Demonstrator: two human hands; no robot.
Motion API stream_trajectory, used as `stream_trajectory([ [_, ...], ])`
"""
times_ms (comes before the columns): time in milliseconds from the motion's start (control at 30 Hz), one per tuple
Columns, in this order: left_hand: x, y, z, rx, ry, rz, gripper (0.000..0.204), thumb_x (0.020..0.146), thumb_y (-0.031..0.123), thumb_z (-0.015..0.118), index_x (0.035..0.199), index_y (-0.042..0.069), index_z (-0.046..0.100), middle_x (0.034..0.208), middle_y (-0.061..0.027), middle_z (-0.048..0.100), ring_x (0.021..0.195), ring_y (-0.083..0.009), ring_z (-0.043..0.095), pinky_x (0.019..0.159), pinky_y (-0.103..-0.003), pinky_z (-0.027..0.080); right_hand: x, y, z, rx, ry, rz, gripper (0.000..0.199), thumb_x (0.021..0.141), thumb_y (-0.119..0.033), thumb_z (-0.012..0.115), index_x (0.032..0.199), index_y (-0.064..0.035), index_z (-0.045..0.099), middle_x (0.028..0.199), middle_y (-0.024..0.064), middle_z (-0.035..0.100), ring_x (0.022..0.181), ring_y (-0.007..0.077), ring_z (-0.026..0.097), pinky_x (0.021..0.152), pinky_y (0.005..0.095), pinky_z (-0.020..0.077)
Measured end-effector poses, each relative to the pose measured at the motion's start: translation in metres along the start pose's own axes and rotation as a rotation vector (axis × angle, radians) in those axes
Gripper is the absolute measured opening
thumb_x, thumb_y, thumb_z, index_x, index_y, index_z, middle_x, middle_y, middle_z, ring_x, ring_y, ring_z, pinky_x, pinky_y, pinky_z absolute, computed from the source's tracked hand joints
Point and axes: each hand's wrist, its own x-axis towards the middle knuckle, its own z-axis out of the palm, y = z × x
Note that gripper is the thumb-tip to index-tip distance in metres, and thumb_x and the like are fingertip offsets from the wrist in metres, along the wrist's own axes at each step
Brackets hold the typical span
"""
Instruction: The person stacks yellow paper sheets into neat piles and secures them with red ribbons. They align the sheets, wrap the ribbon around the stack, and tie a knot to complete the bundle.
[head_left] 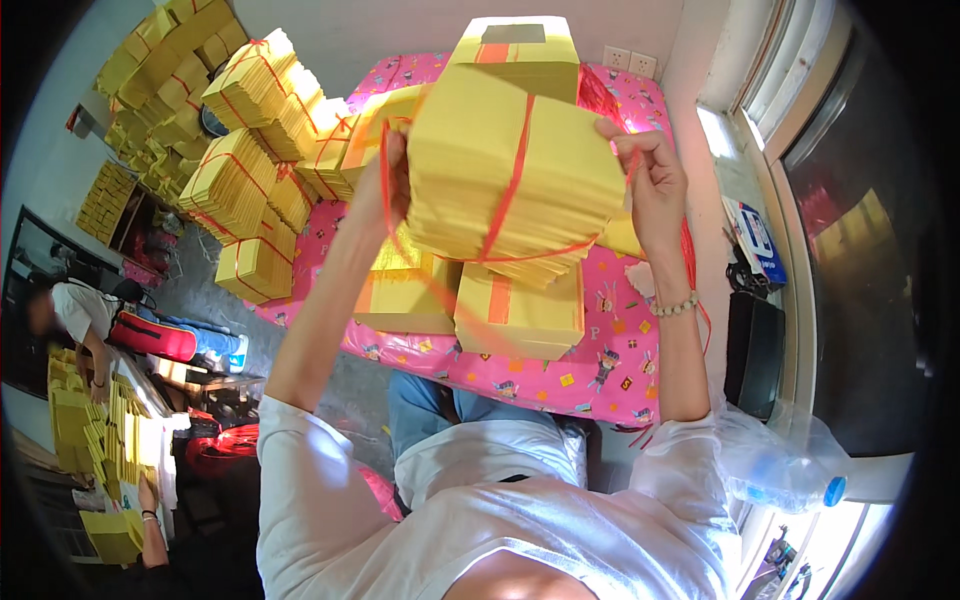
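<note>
above the pink table [610,370], the left hand [385,190] and right hand [650,180] both grip a yellow paper bundle [505,175] already crossed by red string [512,180], seemingly almost tied, while loose stacks [470,310] underneath wait.

A thick bundle of yellow paper sheets [510,175] is held up in the air, tilted, with its broad face toward the camera. A red plastic string [513,170] is wrapped around it, one band running down the face and another crossing along the lower edge, with a loose end trailing below. The bundle hangs above flat yellow packs lying on a pink patterned bed.
</note>
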Motion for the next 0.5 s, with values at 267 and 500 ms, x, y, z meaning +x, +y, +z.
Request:
stream_trajectory([
  [267, -0.023, -0.016, -0.003, -0.072, 0.217, -0.019, 0.039, 0.097, 0.037, 0.047, 0.120, 0.006, 0.055, 0.117, -0.0021, 0.059, 0.108, -0.0143, 0.055, 0.094, -0.033, 0.044, 0.011, 0.005, 0.006, -0.135, -0.186, 0.013, 0.013, 0.097, -0.005, 0.044, 0.095, -0.0002, 0.056, 0.108, 0.0134, 0.066, 0.116, 0.0208, 0.056, 0.098, 0.0311, 0.0436],
  [500, -0.024, 0.010, -0.008, 0.279, 0.059, 0.056, 0.054, 0.098, 0.044, 0.043, 0.132, 0.003, 0.047, 0.117, -0.0055, 0.057, 0.102, -0.0143, 0.056, 0.089, -0.029, 0.045, 0.032, -0.007, -0.002, -0.104, -0.454, -0.096, 0.053, 0.101, -0.041, 0.027, 0.092, 0.0016, 0.056, 0.106, 0.0138, 0.065, 0.110, 0.0250, 0.057, 0.100, 0.0375, 0.0394],
])
